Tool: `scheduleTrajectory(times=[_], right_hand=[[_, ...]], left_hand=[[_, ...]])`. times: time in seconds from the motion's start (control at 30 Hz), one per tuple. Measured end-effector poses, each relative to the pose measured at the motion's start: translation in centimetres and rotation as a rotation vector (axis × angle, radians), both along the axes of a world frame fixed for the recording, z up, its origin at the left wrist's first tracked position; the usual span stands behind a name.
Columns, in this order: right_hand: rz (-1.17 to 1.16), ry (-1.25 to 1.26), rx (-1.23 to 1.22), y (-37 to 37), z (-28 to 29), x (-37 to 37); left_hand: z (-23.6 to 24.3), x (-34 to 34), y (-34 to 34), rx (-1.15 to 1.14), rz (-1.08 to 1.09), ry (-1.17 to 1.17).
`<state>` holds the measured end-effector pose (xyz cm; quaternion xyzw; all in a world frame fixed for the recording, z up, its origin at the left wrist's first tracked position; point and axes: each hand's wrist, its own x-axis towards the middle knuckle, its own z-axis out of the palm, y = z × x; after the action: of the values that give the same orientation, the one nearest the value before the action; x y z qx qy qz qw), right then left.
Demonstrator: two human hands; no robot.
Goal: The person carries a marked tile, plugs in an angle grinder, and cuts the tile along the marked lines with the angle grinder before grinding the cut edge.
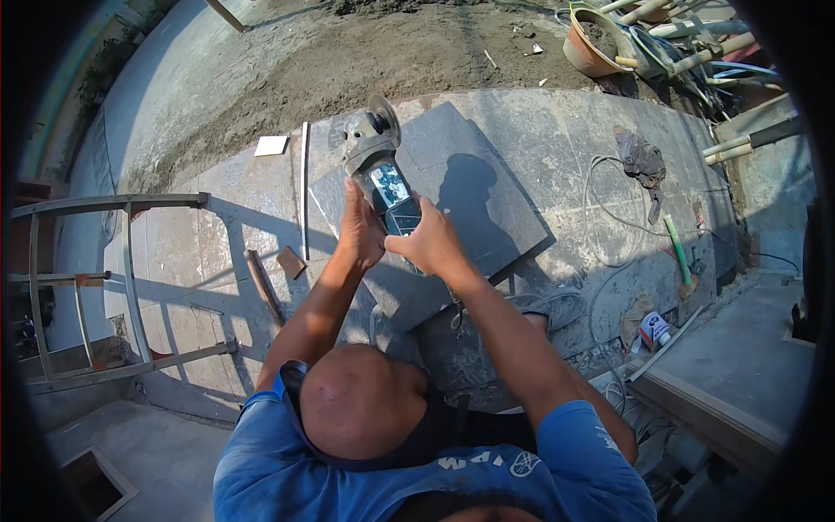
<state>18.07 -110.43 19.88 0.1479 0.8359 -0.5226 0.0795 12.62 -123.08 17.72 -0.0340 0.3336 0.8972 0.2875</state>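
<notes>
Both hands hold an angle grinder (390, 185) above large dark grey floor tiles (513, 217). Its body slants away from me, with the thin round disc (385, 120) at the far end; I cannot tell whether the disc spins. My left hand (359, 230) is closed along the left side of the body, thumb pointing up toward the gear head. On the right side, near the rear, my right hand (433, 241) grips it with the thumb across the casing. The tiles overlap, and a dark shadow falls on the upper one.
At left stands a metal frame (130, 270). A white strip (304, 187), a small white tile piece (271, 145) and a brown piece (291, 262) lie nearby. Rightward are a looped cable (591, 196), dark cloth (641, 161), a green-handled tool (677, 246), a can (652, 329) and an orange bucket (584, 52).
</notes>
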Motion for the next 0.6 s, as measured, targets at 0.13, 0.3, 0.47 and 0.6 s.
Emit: scheduleTrajectory(times=[0.13,0.3,0.47,0.6], right_hand=[[0.009,0.031,0.122,0.2,-4.2,-3.9],[0.051,-0.179,0.216,0.4,-4.4,-7.6],[0.046,-0.225,0.258,0.5,-6.1,-8.5],[0.039,-0.269,0.235,0.2,-6.9,-9.3]], left_hand=[[-4.2,-4.7,1.2,-0.342,0.033,0.064],[-8.5,-7.8,0.8,-0.181,-0.041,0.046],[-10.8,-8.7,1.4,-0.273,-0.029,0.017],[-11.5,-9.1,1.9,-0.397,0.018,0.034]])
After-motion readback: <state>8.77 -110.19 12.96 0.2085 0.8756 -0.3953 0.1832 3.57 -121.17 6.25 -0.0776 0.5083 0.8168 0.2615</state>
